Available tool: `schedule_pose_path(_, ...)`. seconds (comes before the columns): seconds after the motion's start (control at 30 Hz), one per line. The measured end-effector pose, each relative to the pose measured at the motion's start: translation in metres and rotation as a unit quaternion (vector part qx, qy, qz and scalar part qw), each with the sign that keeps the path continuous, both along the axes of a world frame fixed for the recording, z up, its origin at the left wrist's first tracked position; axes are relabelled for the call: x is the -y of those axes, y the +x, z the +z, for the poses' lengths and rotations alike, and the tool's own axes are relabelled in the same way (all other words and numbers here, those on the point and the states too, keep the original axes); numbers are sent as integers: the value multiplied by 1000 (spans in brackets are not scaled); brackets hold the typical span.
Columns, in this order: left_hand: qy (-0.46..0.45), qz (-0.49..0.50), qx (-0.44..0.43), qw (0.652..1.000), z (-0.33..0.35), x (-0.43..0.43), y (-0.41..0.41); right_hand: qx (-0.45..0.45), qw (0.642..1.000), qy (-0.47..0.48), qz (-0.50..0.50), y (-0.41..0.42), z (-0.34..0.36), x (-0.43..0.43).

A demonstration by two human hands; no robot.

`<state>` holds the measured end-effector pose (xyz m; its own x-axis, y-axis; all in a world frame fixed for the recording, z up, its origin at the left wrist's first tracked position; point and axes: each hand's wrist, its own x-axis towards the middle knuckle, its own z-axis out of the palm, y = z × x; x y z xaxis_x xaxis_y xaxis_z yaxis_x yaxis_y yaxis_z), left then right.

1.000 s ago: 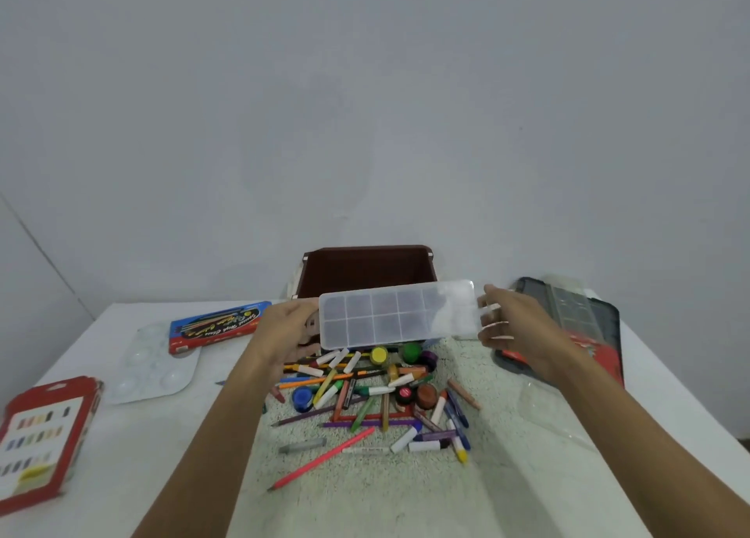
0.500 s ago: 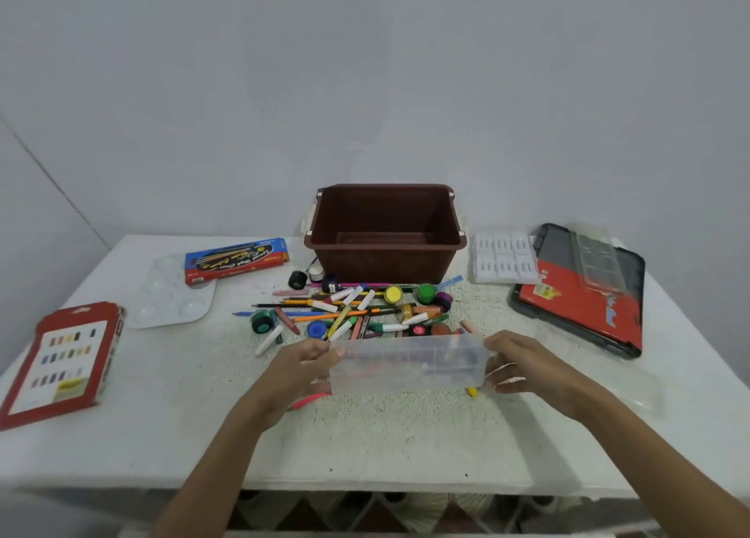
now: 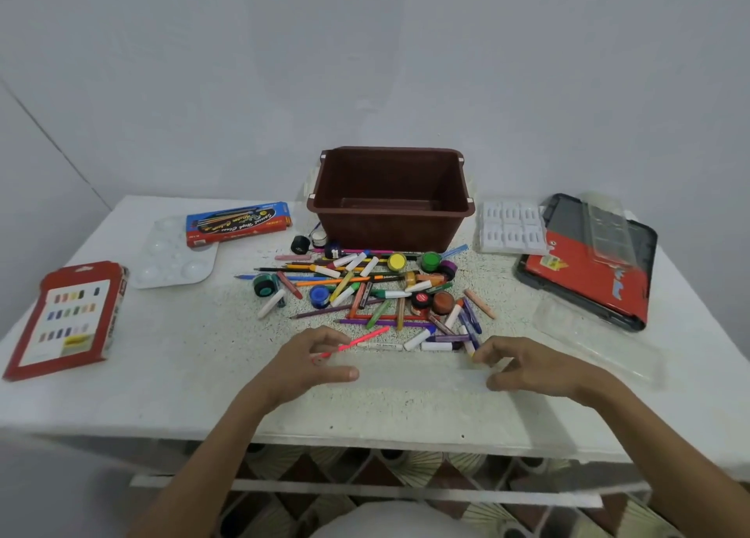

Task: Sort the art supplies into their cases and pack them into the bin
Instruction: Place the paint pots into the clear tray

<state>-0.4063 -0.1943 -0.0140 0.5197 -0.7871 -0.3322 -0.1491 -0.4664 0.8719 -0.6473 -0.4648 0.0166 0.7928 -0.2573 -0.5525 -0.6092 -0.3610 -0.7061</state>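
Because the loose supplies have to go into cases before anything reaches the bin, the cases lie spread round the heap within easy reach. At the left edge of the frame lies a red card box (image 3: 65,318), with a white palette (image 3: 174,253) and a blue-and-red pencil box (image 3: 239,223) up and to its right.

Lower centre, the left hand (image 3: 308,363) grips the left end of the clear case (image 3: 406,371), fingers curled over its far edge and thumb laid along its near edge. A pink pencil (image 3: 357,341) slants just behind those fingers. The case is faint and see-through. It sits low at the table (image 3: 182,383), just in front of the heap of crayons, pencils and paint pots (image 3: 365,290), probably so pieces can be dropped straight in. Its long axis runs left to right across the frame, in line with the near table edge. Whether it rests on the top or hangs just above it I cannot tell, nor which face is up.

Behind the heap, at centre, stands the brown bin (image 3: 389,196), open side up and with nothing visible inside.

The right hand (image 3: 539,369) pinches the case's right end in the same way. Upper right lie a white insert tray (image 3: 511,227) and a black-and-red case (image 3: 588,261), with a clear lid (image 3: 596,343) just below them.
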Motion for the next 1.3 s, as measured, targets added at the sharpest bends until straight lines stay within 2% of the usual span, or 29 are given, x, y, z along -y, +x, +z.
schedule_pose_path(0.17,-41,-6,52,998,-17,-8,0,-9,998,-61,35,1,-1,-1)
schedule_pose_path(0.3,-63,-40,154,985,-31,-12,-3,-20,992,-115,50,2,-2,-4)
schedule_pose_path(0.43,-109,-84,282,950,-46,-17,-5,-42,973,-206,95,4,-6,-10)
schedule_pose_path(0.63,-116,-110,471,868,-58,-19,-5,-28,925,-360,122,9,-15,-29)
schedule_pose_path(0.77,-131,-115,501,848,-76,-21,-5,-14,893,-423,153,12,-22,-38)
schedule_pose_path(0.83,-131,-110,512,842,-80,-21,-5,-12,893,-423,154,11,-23,-37)
schedule_pose_path(0.9,-135,-106,514,840,-83,-21,-5,-16,907,-394,148,12,-20,-34)
schedule_pose_path(1.03,-139,-102,518,838,-86,-20,-5,31,938,-339,69,27,-8,-25)
schedule_pose_path(1.3,-149,-102,520,835,-86,-20,-4,81,910,-400,-74,90,-21,-23)
